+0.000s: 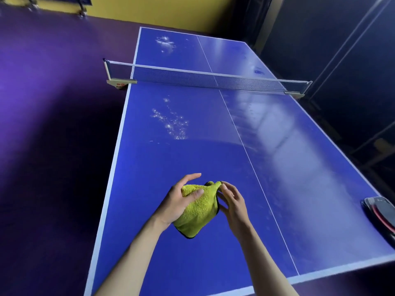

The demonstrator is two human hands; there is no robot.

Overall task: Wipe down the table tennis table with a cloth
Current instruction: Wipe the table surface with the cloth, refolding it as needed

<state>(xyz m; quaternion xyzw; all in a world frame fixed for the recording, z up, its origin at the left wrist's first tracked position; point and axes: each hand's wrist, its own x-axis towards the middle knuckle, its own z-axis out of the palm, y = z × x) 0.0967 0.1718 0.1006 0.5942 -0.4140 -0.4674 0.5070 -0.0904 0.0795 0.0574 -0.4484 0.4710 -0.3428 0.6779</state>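
A blue table tennis table (pixel 162 165) stretches away from me, with a white centre line and a net (pixel 203 79) across its middle. Above its near half I hold a bunched yellow-green cloth (pixel 201 208) with a dark edge. My left hand (pixel 180 199) grips the cloth from the left, thumb across its top. My right hand (pixel 232 201) pinches the cloth's upper right corner with its fingertips. A patch of water droplets (pixel 171 122) glistens on the near left half, and another droplet patch (pixel 165 43) lies beyond the net.
A red and black paddle (pixel 379 212) lies at the table's right edge. The right half shows dull smears (pixel 284 150). Purple floor (pixel 53 124) lies to the left, dark panels (pixel 342 50) to the right, a yellow wall (pixel 160 9) beyond.
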